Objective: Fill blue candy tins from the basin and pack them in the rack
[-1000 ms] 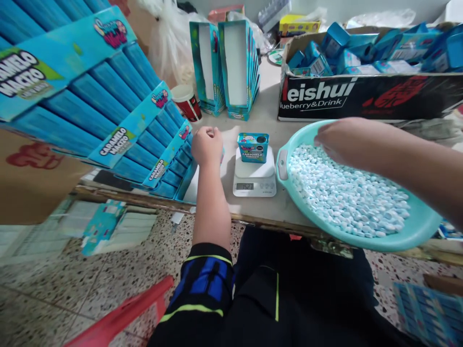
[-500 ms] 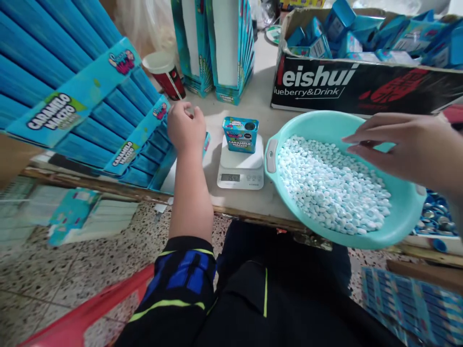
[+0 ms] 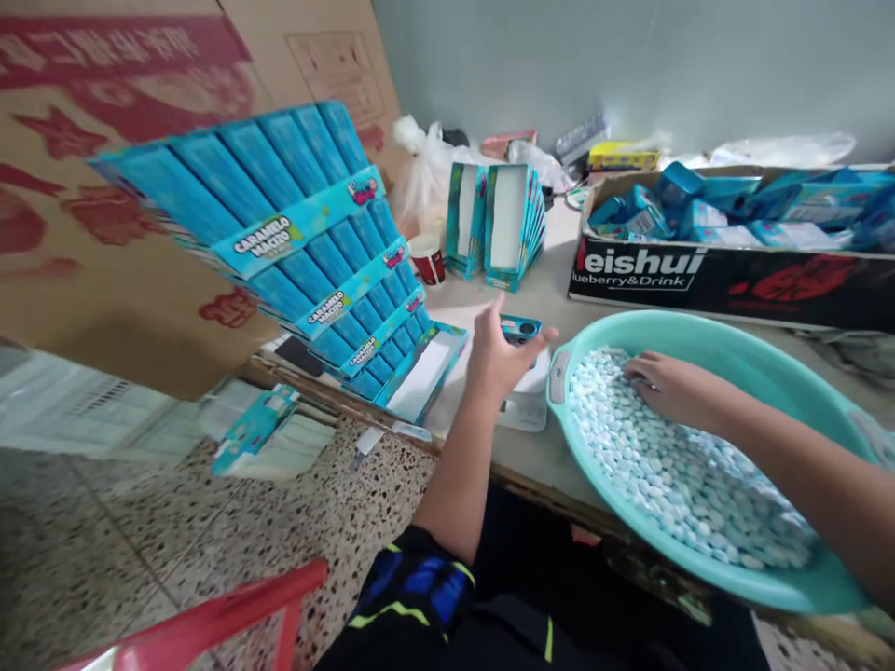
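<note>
My left hand (image 3: 504,349) is over the white scale (image 3: 526,410), thumb and fingers spread, beside a small blue tin (image 3: 521,326) that it partly hides. Whether it touches the tin is unclear. Fingers down, my right hand (image 3: 664,384) reaches among the pale blue and white candies (image 3: 650,457) in a turquoise basin (image 3: 734,326). Its fingertips are closed together at the candies, and what is between them is too small to make out. Left of the scale lies an open blue display tray (image 3: 426,373) with a white inside.
Stacked blue display trays (image 3: 300,252) lean at the left before a large cardboard box (image 3: 140,308). Behind stand a red cup (image 3: 428,261) and upright folded trays (image 3: 507,224). A black carton (image 3: 650,270) of blue tins is behind the basin. A red chair (image 3: 210,624) is lower left.
The view has tilted up and left. My left hand has moved right to the tin and spread its fingers. My right hand has gone down from above the basin into the candies.
</note>
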Motion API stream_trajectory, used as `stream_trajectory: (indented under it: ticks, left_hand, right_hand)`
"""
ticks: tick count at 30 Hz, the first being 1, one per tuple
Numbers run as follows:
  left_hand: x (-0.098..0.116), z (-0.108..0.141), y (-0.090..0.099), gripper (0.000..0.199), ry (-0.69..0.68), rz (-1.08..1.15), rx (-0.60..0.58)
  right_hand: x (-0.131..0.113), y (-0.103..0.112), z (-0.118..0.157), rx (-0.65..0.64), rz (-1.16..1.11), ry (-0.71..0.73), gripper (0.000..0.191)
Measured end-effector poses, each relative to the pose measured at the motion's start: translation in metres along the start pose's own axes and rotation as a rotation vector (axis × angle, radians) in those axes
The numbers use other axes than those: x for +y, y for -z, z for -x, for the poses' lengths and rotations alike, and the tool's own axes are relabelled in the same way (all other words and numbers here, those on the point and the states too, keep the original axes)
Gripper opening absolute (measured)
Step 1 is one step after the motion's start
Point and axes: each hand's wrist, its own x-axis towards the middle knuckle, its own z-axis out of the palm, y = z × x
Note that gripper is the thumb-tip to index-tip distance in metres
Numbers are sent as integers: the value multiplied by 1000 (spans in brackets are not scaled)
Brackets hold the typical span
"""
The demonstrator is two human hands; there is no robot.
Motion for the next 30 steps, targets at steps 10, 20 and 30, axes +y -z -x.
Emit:
stream_trajectory:
  ticks: [10,20,30]
  left_hand:
    - [-26,-44,32,57,3,-218,224]
    - [-97,-50,46,72,131,-312,172]
    - [-105,-55,59,54,-24,-464,-21]
  right_hand:
    - [5,8,-1,-115,-86,-33,28]
    - [-14,31,5,-43,-248,56,26]
    - [-17,41,10,87,-292,45,29]
